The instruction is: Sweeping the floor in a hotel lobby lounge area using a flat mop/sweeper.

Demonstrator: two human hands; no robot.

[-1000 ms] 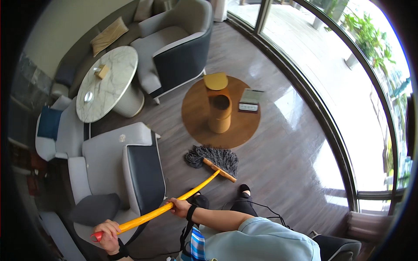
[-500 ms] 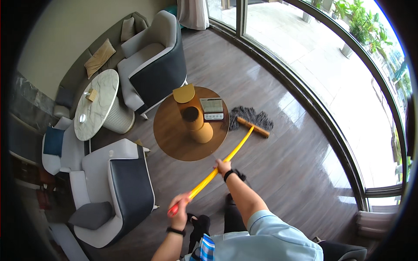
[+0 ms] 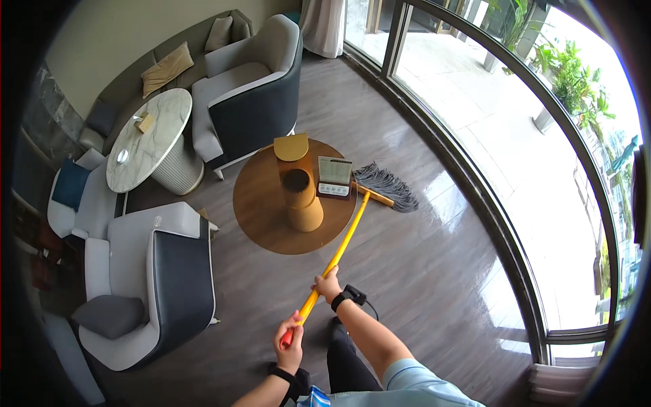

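Both my hands are closed round the yellow handle of a mop. At the red end of the handle is my left hand, fingers wrapped about it. Farther up the pole, my right hand grips it too. The mop's grey string head lies on the floor just right of the round wooden table, spread out beyond its wooden crossbar. Part of the crossbar's left end is close to the table's edge; whether they touch I cannot tell.
On the wooden table stand a brown-and-gold cylinder stand and a small device with a screen. Grey armchairs and a marble-topped table are at left. A glass wall with a dark frame curves along the right.
Both hands have shifted lower in view, the right one also leftward. The mop head has swung slightly left, and its strands now trail to the right. The whole view has moved a little.
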